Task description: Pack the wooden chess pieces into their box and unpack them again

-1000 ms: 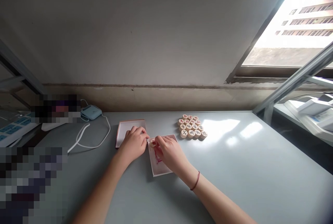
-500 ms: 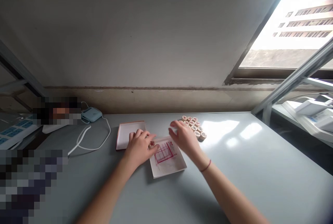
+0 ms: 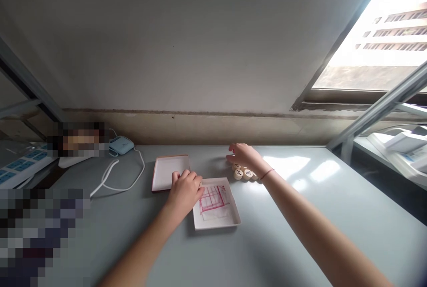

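Observation:
My left hand (image 3: 187,191) is closed at the left edge of a shallow white box tray (image 3: 216,224) with red-purple grid lines drawn inside. A round wooden Chinese chess piece (image 3: 200,184) shows partly between its thumb and fingers. My right hand (image 3: 245,155) is stretched palm down over a cluster of wooden Chinese chess pieces (image 3: 238,174), its thumb and fingers apart. The pieces that show in front of it bear dark characters; the hand covers most of the others.
A second shallow box part with a reddish rim (image 3: 163,173) lies behind my left hand. Further left are a light blue device (image 3: 122,145) with a white cable (image 3: 142,169) and a power strip (image 3: 25,164). A metal frame bar (image 3: 347,147) rises at the right.
My right hand has moved right and away from me, from beside the tray to over the pieces. Red-marked pieces seen before are now hidden. My left hand stays at the tray's edge.

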### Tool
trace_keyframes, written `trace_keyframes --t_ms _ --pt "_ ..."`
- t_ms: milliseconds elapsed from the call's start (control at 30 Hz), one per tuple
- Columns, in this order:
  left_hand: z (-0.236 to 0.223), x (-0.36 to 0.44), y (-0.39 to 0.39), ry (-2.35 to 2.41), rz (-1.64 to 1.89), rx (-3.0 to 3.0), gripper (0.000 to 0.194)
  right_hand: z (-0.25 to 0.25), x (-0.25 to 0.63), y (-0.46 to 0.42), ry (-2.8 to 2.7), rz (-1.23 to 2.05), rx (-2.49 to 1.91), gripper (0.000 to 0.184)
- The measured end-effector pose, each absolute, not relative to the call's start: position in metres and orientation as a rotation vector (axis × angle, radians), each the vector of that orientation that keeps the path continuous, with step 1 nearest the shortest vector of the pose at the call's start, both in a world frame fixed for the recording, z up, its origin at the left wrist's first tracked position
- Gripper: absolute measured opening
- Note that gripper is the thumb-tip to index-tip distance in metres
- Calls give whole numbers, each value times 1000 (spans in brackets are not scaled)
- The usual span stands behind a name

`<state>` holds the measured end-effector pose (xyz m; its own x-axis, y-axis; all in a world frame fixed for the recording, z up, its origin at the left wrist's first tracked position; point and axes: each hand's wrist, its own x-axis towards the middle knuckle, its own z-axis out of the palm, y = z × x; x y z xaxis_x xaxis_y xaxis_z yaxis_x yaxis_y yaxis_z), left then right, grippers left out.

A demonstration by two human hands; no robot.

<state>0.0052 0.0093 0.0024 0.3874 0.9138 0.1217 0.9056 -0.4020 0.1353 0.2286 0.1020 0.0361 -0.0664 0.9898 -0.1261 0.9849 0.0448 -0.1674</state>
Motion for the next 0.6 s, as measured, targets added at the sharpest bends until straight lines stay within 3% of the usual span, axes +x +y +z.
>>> trace_keyframes --t_ms 333,600 --pt "9 2 8 1680 282 2457 27 23 214 101 -2361 277 -2221 21" --pt "7 -1 9 1662 319 2431 31 31 226 109 -2203 193 -2247 29"
